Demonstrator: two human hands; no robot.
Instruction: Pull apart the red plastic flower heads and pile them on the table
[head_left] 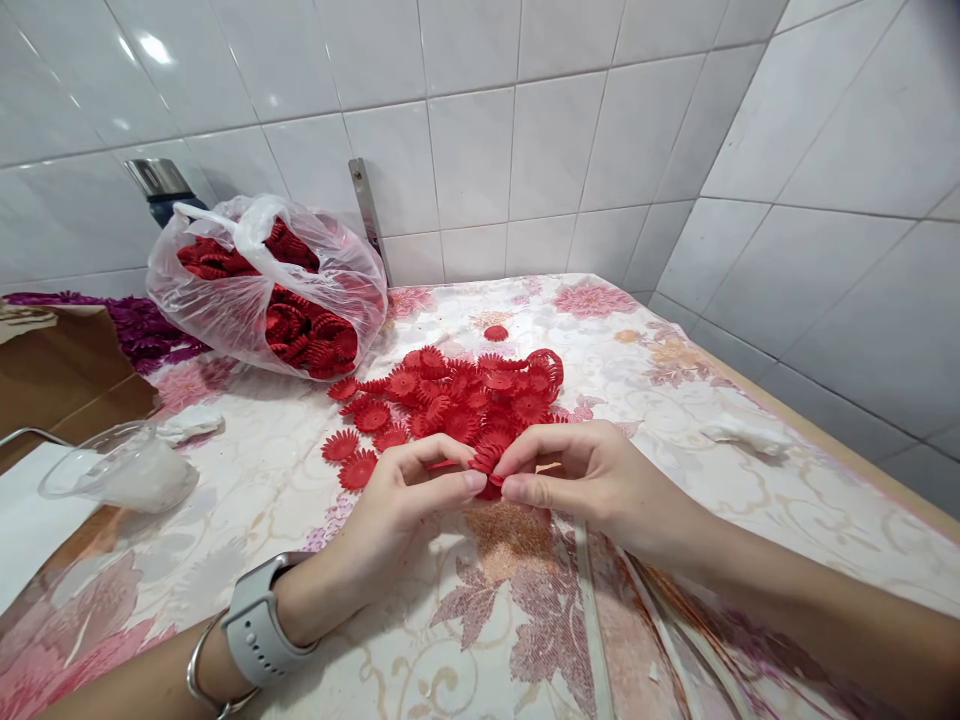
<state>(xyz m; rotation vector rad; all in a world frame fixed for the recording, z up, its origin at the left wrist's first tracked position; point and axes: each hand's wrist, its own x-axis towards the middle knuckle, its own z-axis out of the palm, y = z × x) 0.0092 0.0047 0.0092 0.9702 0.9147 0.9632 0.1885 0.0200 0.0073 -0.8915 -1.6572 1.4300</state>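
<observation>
Room-wise, the tabletop under a white cloth printed with pink and mauve flowers (420, 650) runs back to a wall of glossy white tiles (480, 150), and the pale wooden edge (847, 450) slants down the right side. The most space is right of the pile, just the cloth and a crumpled white scrap (750, 437) near that edge. The left is way tighter: a knotted clear plastic bag stuffed with red pieces (259, 265) sits behind and left of the pile, with a dark blue bottle with a steel top (161, 185) behind it. Then there's a brown paper bag (67, 370), purple fringed pieces (150, 330) and a clear plastic cup (120, 465). Long thin pale strips (675, 630) lie under the right forearm.

The small red fringed piece (489, 463) is up between both hands, at the front of the loose heap of red fringed discs (450, 395). Left hand (424, 475) and right hand (581, 465) each have a tight thumb-and-finger grip on it. Its toothed fringe shows on top; fingertips cover too much to tell the long axis.
</observation>
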